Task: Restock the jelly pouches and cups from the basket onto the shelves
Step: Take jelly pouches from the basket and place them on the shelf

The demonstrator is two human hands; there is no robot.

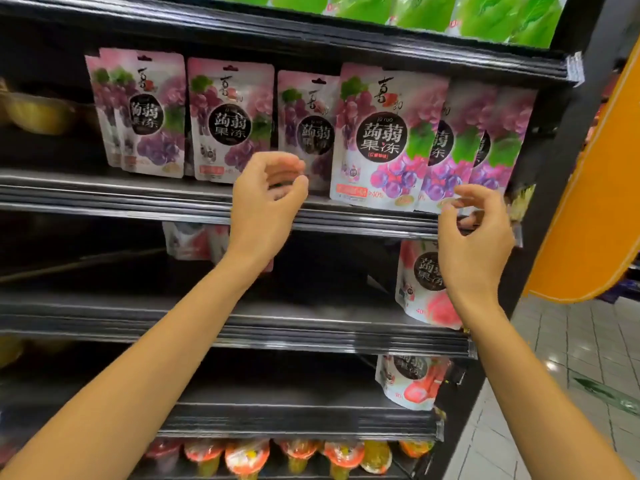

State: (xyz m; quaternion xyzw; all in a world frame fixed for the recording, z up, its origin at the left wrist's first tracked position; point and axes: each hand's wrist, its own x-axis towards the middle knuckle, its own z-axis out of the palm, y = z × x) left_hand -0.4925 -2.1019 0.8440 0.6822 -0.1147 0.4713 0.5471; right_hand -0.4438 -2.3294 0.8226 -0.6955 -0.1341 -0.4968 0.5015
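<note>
Black metal shelves, one over another, each with a long straight front edge. On the shelf at hand height, a row of shiny purple-and-pink grape jelly pouches, flat and soft, standing upright. Packed close and overlapping at the right end, with small gaps further left. One shelf down, lots of dark open room, with a white-and-pink peach pouch at the right end and another pale pouch further left. Lower again, a strawberry pouch at the right, with open room to its left. At the bottom, round see-through jelly cups with orange and red tops, side by side. Up top, bright green pouches. To the right, an orange curved panel and pale floor tiles.

Left hand raised in front of the grape shelf's edge, fingers loosely curled in a C, thumb apart, holding nothing. Right hand up near the right end, fingers bent, tips right by the bottom corner of a grape pouch. Too blurry to tell whether pinching it or just beside it. Both arms bare, stretched forward, well apart.
</note>
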